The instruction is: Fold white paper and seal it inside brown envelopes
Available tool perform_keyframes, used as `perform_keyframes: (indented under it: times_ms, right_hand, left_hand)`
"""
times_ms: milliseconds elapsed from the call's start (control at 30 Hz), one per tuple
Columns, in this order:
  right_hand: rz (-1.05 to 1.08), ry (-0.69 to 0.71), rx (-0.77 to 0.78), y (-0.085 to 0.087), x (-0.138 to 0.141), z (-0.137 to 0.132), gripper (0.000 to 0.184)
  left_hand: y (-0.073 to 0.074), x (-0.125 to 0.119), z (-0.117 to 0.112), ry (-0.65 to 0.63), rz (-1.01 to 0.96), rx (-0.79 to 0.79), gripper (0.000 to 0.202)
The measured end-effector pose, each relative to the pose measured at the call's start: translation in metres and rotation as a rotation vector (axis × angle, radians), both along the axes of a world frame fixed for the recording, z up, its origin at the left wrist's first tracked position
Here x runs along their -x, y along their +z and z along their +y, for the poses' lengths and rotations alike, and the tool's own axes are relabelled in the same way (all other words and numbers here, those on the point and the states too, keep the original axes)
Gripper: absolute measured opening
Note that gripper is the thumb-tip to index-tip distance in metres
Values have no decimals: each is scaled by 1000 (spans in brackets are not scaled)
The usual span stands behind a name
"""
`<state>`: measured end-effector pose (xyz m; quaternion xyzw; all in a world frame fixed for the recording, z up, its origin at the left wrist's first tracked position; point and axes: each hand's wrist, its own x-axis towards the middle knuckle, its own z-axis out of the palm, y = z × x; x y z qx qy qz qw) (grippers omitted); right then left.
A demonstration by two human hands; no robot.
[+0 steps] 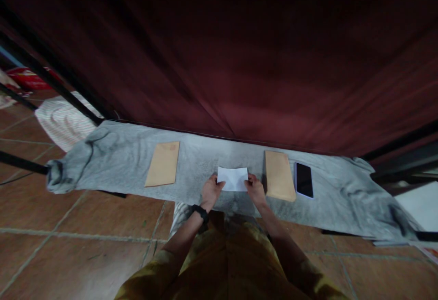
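Between my two hands is a white sheet of paper (233, 179), held up by its left and right edges. My left hand (212, 191) pinches the left edge, and a dark watch (201, 213) is on that wrist. The right edge is pinched by my right hand (255, 189). Just right of that hand lies what looks like a stack of brown envelopes (279, 176), with a dark-screened phone (304, 180) beside it. A single brown envelope (163, 164) rests further left, a faint reddish mark at its top right corner.
A grey cloth (119, 158) covers the long, narrow surface under these things. Behind it hangs a dark red curtain (219, 76). Black metal bars (51, 79) stand at the left. Striped fabric (68, 120) lies beyond them, and brown floor tiles (85, 254) show below.
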<state>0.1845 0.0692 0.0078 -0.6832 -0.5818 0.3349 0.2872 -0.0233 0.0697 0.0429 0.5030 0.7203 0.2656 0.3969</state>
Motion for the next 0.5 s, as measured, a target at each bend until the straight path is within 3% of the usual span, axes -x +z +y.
perform_keyframes:
  times_ms: [133, 233, 367, 500]
  right_hand:
    - [-265, -49, -161, 4, 11, -8, 44]
    - [-395, 90, -330, 5, 27, -14, 44]
    - [-461, 323, -388, -2, 48, -23, 44]
    - [-553, 372, -393, -11, 53, -32, 46]
  left_hand:
    - [5, -4, 0, -32, 177, 25, 26]
    - [9, -6, 0, -114, 339, 20, 34]
    - [11, -6, 1, -144, 399, 4, 40]
    - [9, -6, -2, -159, 460, 11, 42]
